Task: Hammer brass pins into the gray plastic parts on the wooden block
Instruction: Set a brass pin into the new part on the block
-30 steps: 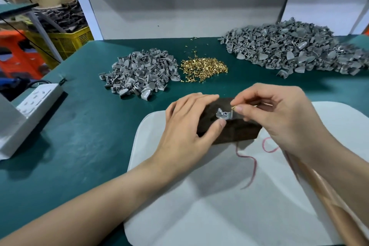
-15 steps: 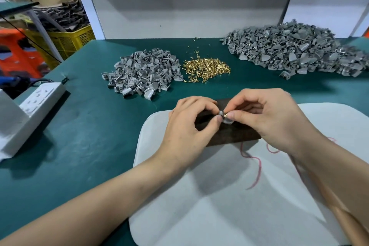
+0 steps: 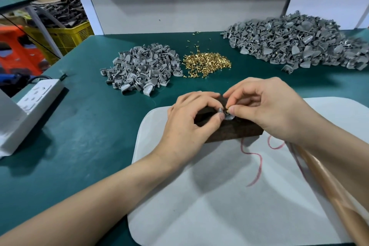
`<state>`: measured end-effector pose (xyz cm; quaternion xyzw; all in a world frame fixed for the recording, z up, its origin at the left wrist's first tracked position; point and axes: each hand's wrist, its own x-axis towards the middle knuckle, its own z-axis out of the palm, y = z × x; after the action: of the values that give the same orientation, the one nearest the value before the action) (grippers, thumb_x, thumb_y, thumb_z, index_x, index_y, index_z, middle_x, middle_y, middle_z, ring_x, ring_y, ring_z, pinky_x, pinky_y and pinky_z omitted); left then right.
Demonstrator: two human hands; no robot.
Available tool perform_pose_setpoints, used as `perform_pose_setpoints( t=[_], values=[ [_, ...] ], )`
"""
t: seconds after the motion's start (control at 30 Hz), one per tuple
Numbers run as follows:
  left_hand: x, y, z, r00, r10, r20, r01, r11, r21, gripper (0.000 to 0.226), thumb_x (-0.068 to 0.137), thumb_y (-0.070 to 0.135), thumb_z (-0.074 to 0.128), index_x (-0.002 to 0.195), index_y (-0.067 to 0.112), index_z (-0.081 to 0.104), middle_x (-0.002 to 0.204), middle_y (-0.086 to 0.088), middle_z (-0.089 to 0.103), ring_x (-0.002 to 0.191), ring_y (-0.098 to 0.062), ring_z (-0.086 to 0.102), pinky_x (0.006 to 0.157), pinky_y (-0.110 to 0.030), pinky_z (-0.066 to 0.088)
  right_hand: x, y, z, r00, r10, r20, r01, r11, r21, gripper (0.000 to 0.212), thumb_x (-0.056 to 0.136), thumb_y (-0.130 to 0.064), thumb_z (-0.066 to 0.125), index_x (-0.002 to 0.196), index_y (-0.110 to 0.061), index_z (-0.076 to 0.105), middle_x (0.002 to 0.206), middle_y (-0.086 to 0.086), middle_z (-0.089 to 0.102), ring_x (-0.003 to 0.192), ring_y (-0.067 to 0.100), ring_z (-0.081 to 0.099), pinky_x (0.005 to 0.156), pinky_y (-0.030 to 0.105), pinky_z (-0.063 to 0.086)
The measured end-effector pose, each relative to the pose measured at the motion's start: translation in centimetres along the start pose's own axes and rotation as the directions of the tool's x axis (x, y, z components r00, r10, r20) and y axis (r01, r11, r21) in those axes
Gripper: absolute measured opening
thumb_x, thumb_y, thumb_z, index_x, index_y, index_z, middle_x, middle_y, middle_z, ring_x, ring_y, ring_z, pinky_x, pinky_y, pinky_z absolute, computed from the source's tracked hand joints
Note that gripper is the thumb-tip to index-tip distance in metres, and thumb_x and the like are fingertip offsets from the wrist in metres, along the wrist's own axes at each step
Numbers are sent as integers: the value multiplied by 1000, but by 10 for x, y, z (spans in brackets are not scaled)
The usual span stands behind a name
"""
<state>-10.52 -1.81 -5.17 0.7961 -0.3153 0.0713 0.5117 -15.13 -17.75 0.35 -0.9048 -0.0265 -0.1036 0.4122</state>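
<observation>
- Gray plastic part (image 3: pixel 229 118): sits on the wooden block (image 3: pixel 229 133) between both hands. The left hand (image 3: pixel 189 124) pinches it steady.
- Brass pin (image 3: pixel 227 109): pinched in the right hand (image 3: pixel 269 112), set at the part, not yet hammered.
- Loose pins (image 3: pixel 207 63): a heap beyond the hands.
- Small gray heap (image 3: pixel 139 70): beyond the left hand, probably still to do.
- Large gray heap (image 3: pixel 299 40): beyond the right hand, likely finished, so most of the work looks done.
</observation>
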Motion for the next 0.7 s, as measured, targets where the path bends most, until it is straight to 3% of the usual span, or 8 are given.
perform_pose_setpoints(
  t=[0.2,0.3,0.47,0.53,0.7],
  values=[
    [1,2,0,1000,-15,17,15,1000,-9,6,79,32,61,82,37,60,108,25,59,118,-5,44,104,-45,33,-5,-4,4,1000,-25,-12,24,996,-81,19,79,-4,70,69,-20,66,93,-10,65,76,12,64,82,39,52],
    [1,1,0,1000,-12,20,12,1000,-3,5,79,32,60,83,30,63,108,22,60,118,-6,44,104,-45,34,-8,-8,7,997,-73,-24,63,957,-281,13,81,-13,64,74,-23,62,91,-8,61,81,17,62,79,45,51],
    [2,0,-1,999,-22,36,22,1000,-4,9,81,33,59,84,27,63,112,16,63,118,-10,45,102,-46,34,-11,-22,9,997,-51,55,74,802,-593,8,83,-32,44,80,-28,50,95,-6,52,82,26,58,73,43,50],
    [2,0,0,999,-22,35,22,1000,-8,7,81,34,59,83,28,62,113,16,63,118,-11,46,102,-46,34,-11,-26,8,997,-33,69,67,801,-595,10,81,-34,42,79,-29,50,95,-6,52,82,26,58,74,43,50],
    [2,-1,0,999,-29,23,29,1000,-1,17,80,33,60,85,18,66,113,14,63,118,-13,46,102,-46,34,3,-29,-1,989,44,143,34,865,-500,15,82,-20,59,69,-28,55,86,-7,58,82,23,59,79,43,51]
  ],
)
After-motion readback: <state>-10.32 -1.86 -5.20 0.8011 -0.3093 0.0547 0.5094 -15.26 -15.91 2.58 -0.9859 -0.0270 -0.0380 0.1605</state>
